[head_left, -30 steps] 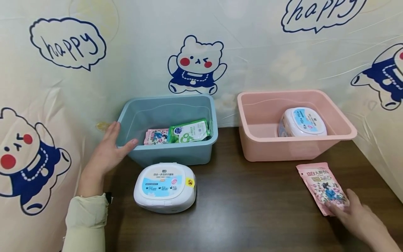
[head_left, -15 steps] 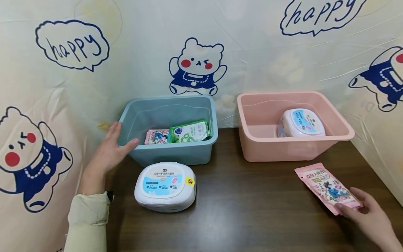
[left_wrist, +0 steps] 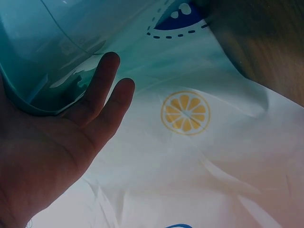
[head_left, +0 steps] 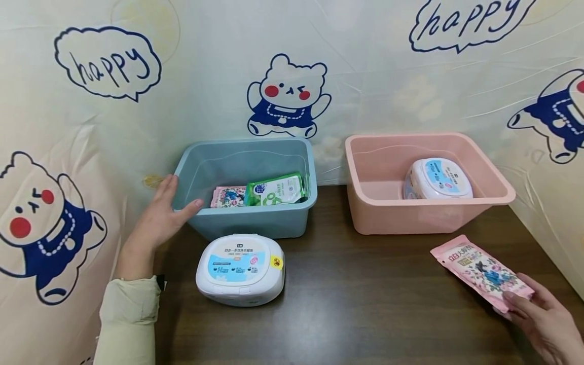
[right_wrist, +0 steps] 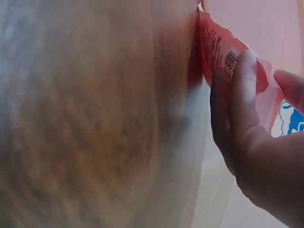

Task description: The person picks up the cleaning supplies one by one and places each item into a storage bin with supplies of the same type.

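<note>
A pink floral pouch [head_left: 483, 271] is pinched at its lower right end by my right hand [head_left: 545, 314], thumb on top and fingers beneath. In the right wrist view the pouch's barcoded back [right_wrist: 230, 59] shows above the fingers. My left hand [head_left: 159, 218] rests with spread, straight fingers against the left side of the blue bin [head_left: 251, 223]. Inside that bin lie another pink floral pouch [head_left: 228, 196] and a green and white packet [head_left: 276, 190]. In front of it stands a white lidded box [head_left: 239, 271] with a blue label.
A pink bin [head_left: 424, 218] stands at the back right, holding a second white lidded box [head_left: 440, 178]. Behind both bins hangs a printed cloth [head_left: 365, 76], which also runs along the left and right. The table [head_left: 356, 304] is dark wood.
My right hand has moved a little to the right, turning the pouch and lifting its near end. The left hand stays at the blue bin; the view shifts slightly.
</note>
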`<state>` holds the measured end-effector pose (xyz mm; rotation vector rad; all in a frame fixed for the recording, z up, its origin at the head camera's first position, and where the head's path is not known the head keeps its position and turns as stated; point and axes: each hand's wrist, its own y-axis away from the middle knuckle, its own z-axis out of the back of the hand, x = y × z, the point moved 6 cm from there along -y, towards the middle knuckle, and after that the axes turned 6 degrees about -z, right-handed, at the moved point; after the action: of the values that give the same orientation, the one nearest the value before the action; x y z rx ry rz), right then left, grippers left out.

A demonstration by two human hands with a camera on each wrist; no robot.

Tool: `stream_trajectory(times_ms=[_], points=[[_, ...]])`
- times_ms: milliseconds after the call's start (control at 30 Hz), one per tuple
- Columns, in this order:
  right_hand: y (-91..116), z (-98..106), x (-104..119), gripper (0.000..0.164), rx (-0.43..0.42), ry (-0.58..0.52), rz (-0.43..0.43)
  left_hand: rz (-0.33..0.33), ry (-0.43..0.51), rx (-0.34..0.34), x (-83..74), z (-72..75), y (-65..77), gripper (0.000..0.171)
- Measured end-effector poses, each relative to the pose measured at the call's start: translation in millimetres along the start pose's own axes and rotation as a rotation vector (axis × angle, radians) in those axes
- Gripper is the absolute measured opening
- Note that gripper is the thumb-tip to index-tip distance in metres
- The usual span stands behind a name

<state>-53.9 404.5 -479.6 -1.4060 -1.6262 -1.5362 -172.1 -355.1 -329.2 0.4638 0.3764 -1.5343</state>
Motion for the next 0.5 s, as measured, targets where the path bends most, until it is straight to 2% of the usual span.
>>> stream_trajectory(times_ms=[100,300,400,500], points=[[-0.3,-3.1,0.0,0.05,0.111,-0.087,0.059,0.005,-0.005,0.002,0.6,0.9,0.1,0.105],[3.0,-8.1,-0.3,0.056,0.307,-0.234,0.131,0.005,-0.014,0.008,2.0,-0.6,0.6,0.106],[4.5,-8.9,0.4,0.058,0.338,-0.272,0.15,-0.002,-0.017,0.004,1.5,-0.7,1.0,0.106],[5.5,-8.9,1.4,0.059,0.334,-0.273,0.163,-0.005,-0.006,0.0,0.2,-0.6,2.0,0.106]])
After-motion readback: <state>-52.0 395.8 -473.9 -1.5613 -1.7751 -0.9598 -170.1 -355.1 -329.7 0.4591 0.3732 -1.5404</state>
